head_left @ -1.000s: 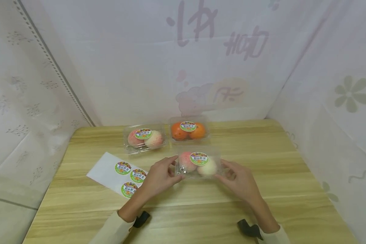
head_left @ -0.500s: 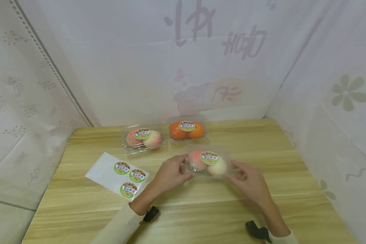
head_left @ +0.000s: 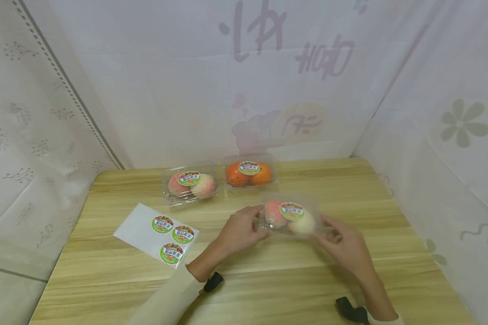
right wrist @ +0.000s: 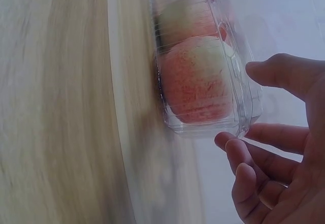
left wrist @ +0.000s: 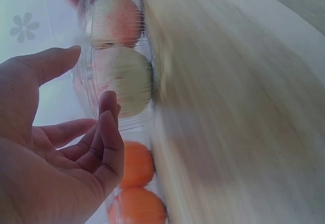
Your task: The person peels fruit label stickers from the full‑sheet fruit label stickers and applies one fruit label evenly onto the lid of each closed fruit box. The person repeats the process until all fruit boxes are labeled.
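Both hands hold a clear plastic clamshell box [head_left: 291, 229] of two peaches, one pinker and one paler, with a round fruit sticker [head_left: 292, 211] on its lid. My left hand [head_left: 241, 229] pinches the box's left end between thumb and fingers. At the opposite end, my right hand [head_left: 345, 241] grips it the same way. The left wrist view shows the peaches [left wrist: 122, 79] through the ribbed side wall, thumb at the lid edge. In the right wrist view, fingertips of the right hand [right wrist: 284, 148] meet the box's corner, beside a reddish peach [right wrist: 198, 84].
Behind stand another clear box of peaches [head_left: 191, 184] and a box of orange fruits [head_left: 250, 174], each with a sticker on its lid. A white sheet [head_left: 136, 225] bearing three round stickers lies at the left of the wooden table [head_left: 268, 289]. Printed cloth [head_left: 179, 90] hangs around the table.
Both hands have carried the held box of peaches to the right, away from the sticker sheet. The two back boxes and the sheet stay in place; the head view shifts slightly.
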`<state>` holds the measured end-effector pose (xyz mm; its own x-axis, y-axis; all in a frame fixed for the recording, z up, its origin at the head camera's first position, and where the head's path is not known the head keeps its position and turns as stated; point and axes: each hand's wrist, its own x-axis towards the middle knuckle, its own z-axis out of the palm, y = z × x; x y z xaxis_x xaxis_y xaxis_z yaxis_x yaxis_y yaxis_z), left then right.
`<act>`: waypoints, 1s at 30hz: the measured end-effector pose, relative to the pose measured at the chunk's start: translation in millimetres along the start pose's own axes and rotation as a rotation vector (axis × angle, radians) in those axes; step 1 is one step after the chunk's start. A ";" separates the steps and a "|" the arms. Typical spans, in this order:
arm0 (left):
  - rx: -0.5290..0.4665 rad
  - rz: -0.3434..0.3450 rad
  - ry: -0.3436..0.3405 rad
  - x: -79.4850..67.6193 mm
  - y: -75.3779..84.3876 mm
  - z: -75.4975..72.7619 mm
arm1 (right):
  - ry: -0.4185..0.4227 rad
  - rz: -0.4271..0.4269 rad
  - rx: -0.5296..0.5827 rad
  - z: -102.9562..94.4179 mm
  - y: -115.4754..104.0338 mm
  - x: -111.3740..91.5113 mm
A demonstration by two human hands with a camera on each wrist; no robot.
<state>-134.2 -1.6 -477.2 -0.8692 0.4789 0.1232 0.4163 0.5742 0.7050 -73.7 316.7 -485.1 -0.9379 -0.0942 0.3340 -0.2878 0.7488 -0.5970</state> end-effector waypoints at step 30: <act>0.028 -0.029 -0.067 48.8 14.4 28.7 | -0.019 0.261 -0.063 -18.1 18.8 13.2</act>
<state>-162.9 49.1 -481.1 -0.8618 0.5042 0.0553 0.3991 0.6067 0.6875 -88.0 341.4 -478.6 -0.9825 0.0954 0.1601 -0.0236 0.7886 -0.6145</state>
